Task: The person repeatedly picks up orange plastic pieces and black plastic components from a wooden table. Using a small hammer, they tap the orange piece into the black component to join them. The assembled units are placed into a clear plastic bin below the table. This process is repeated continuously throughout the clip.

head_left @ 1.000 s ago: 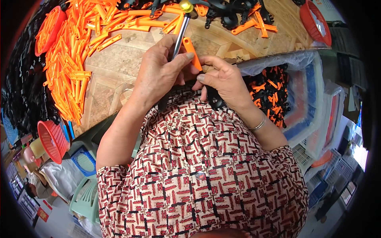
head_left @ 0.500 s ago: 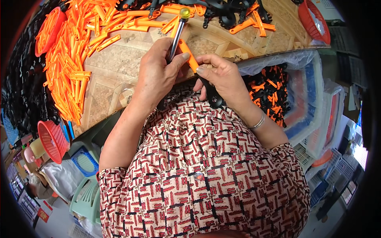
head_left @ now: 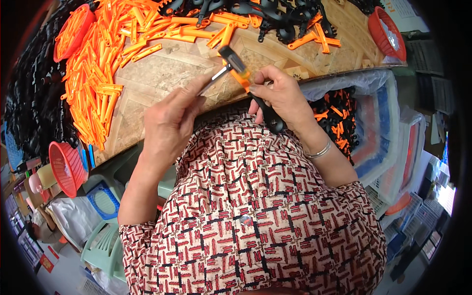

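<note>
In my left hand (head_left: 169,112) is a small hammer (head_left: 231,57), held by its metal shaft with the fingers closed round it. Its dark head ends in a yellow face that lies against, or just over, an orange handle (head_left: 239,80). The thumb and fingers of my right hand (head_left: 282,96) grip a black kitchen utensil (head_left: 272,121), whose upper end meets the orange handle. What shape the utensil's lower part has is partly hidden by the hand. Both hands are over the near edge of the table, in front of my patterned shirt.
Loose orange handles (head_left: 98,86) are heaped on the table (head_left: 162,66) at left. Black utensil parts (head_left: 275,14) lie at the back. Red baskets (head_left: 68,168) (head_left: 386,34) stand at the edges. Right of my lap, a plastic-lined crate (head_left: 386,105) holds black-and-orange pieces.
My left hand has moved left and down, and the hammer has swung from upright down to the orange handle. My right hand still grips the utensil in nearly the same place.
</note>
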`<state>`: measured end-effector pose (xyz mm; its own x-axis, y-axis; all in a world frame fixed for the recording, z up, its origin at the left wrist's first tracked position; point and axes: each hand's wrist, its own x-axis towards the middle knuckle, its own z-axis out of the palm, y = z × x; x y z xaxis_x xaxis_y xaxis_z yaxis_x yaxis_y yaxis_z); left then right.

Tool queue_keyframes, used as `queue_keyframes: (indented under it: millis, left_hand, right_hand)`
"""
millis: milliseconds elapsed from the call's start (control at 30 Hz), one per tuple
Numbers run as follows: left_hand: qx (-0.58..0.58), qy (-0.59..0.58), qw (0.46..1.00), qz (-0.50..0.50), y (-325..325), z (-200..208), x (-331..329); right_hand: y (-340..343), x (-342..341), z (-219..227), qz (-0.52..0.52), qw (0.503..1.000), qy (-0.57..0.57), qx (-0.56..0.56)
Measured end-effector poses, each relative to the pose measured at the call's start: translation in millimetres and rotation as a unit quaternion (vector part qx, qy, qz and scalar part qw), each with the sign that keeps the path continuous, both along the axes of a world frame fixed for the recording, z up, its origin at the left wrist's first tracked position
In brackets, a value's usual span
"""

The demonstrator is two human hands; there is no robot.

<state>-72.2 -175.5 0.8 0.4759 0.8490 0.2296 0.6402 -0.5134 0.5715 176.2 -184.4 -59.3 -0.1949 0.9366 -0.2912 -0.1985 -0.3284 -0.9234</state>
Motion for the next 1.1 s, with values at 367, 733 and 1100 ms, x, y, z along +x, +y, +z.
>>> queue_keyframes:
  millis: [367, 733, 1100]
  left_hand:
    - [0.243, -0.099, 0.965, 0.031, -8, 8, 10]
    - [0.302, -0.071, 0.951, -0.012, -8, 19, 4]
    - [-0.076, -0.240, 0.958, 0.139, 5, 12, -14]
  right_hand:
    - [-2, -4, -1, -0.005, 1.000, 0.012, 0.023]
    - [-10, -7, -6, -0.020, 0.998, 0.029, 0.053]
    - [-15, 2, -2, -0.054, 0.997, 0.022, 0.043]
